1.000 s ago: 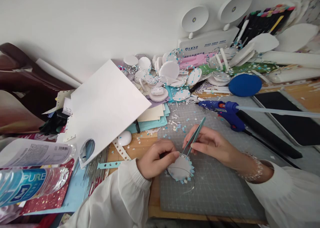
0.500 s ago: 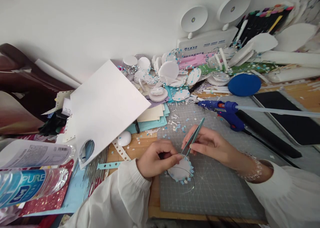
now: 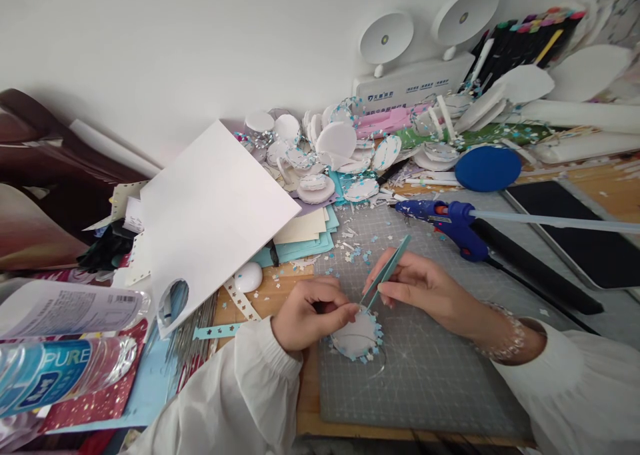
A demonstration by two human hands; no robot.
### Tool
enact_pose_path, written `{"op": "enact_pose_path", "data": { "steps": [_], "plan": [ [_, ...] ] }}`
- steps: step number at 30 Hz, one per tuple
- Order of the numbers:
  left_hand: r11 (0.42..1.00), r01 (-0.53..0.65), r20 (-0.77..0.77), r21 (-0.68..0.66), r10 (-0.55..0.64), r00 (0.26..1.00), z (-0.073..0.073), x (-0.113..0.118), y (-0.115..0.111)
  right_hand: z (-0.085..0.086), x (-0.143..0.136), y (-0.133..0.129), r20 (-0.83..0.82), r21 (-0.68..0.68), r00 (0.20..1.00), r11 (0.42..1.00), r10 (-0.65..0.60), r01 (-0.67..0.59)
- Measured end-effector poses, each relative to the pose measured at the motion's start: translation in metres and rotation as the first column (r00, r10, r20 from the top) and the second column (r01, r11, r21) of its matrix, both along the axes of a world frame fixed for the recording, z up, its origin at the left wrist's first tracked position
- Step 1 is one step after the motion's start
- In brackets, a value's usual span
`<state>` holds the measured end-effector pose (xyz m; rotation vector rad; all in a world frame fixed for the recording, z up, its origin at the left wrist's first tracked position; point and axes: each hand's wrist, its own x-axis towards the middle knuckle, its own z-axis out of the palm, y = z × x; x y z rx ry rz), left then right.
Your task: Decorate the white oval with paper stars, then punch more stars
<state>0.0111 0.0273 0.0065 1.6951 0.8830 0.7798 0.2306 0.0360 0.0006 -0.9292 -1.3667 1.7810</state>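
A small white disc [image 3: 353, 342], rimmed with tiny blue and white stars, is over the grey cutting mat [image 3: 430, 388]. My left hand [image 3: 315, 314] is closed, thumb and forefinger pinched at the disc's upper left edge. Thin wire [image 3: 384, 365] curves across the disc and loops out past its right side. In my right hand [image 3: 417, 285] are teal tweezers [image 3: 393, 262], held between thumb and fingers. Their tips are close together and meet the disc's top rim beside my left fingertips. Whether the tips grip a star or the wire is too small to tell.
Beyond my right hand lies a blue glue gun [image 3: 463, 225] with a long glue stick, beside a dark phone [image 3: 575, 232]. White discs and star strands [image 3: 337, 138] are heaped at the back. A white board [image 3: 220, 208] and a water bottle [image 3: 65, 372] occupy the left.
The tweezers' arms have come together, and their tips have shifted slightly left at the rim. The disc and my left hand have moved a little to the left.
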Motion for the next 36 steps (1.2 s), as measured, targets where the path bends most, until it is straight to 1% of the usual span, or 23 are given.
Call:
{"op": "enact_pose_path", "data": {
  "steps": [3, 6, 8, 10, 12, 14, 16, 21, 24, 26, 28, 31, 33, 36],
  "plan": [
    [1.000, -0.003, 0.009, 0.016, 0.003, 1.000, 0.000, 0.000, 0.000, -0.001, 0.000, 0.001, -0.036, -0.031, 0.999, 0.999, -0.025, 0.024],
    [0.999, -0.006, 0.011, 0.035, 0.005, 1.000, 0.000, 0.000, 0.000, -0.002, 0.001, 0.003, -0.122, -0.116, 0.984, 0.986, -0.130, 0.116],
    [1.000, -0.010, 0.001, 0.017, 0.010, 1.000, 0.000, 0.000, 0.000, -0.003, 0.002, 0.005, -0.164, -0.167, 0.970, 0.974, -0.178, 0.151],
    [1.000, -0.007, -0.012, -0.018, 0.006, 1.000, 0.001, 0.000, -0.001, -0.003, 0.002, 0.005, -0.186, -0.172, 0.971, 0.978, -0.150, 0.118],
    [0.999, 0.005, -0.020, -0.048, -0.005, 1.000, 0.002, 0.000, -0.001, -0.003, 0.002, 0.004, -0.211, -0.165, 0.973, 0.985, -0.089, 0.055],
    [0.998, 0.018, -0.016, -0.060, -0.019, 1.000, 0.003, 0.000, -0.001, -0.003, 0.002, 0.003, -0.244, -0.189, 0.969, 0.982, -0.051, 0.004],
    [0.998, 0.029, -0.011, -0.062, -0.030, 1.000, 0.004, 0.000, 0.000, -0.001, 0.001, 0.003, -0.246, -0.224, 0.969, 0.974, -0.036, -0.021],
    [0.997, 0.047, -0.012, -0.069, -0.048, 0.999, 0.005, 0.000, 0.000, 0.006, 0.000, -0.001, -0.121, -0.296, 0.993, 0.955, -0.010, -0.027],
    [0.997, 0.045, -0.019, -0.066, -0.046, 0.999, 0.005, 0.000, 0.000, 0.010, 0.002, -0.005, -0.020, -0.288, 0.998, 0.956, 0.052, -0.056],
    [0.997, 0.038, -0.022, -0.061, -0.039, 0.999, 0.004, 0.000, 0.000, 0.011, 0.002, -0.008, 0.085, -0.229, 0.991, 0.970, 0.104, -0.083],
    [0.998, 0.035, -0.021, -0.052, -0.036, 0.999, 0.003, 0.000, 0.000, 0.012, 0.001, -0.011, 0.229, -0.136, 0.964, 0.985, 0.135, -0.106],
    [0.999, 0.036, -0.019, -0.038, -0.037, 0.999, 0.003, 0.001, -0.001, 0.011, -0.003, -0.014, 0.408, -0.004, 0.905, 0.992, 0.117, -0.126],
    [0.998, 0.040, -0.018, -0.044, -0.041, 0.999, 0.004, 0.001, -0.001, 0.010, -0.005, -0.014, 0.435, 0.043, 0.894, 0.989, 0.107, -0.139],
    [0.997, 0.025, -0.002, -0.079, -0.025, 1.000, 0.005, 0.001, -0.001, 0.012, -0.006, -0.012, 0.414, 0.046, 0.903, 0.987, 0.120, -0.153]
  ]
}}
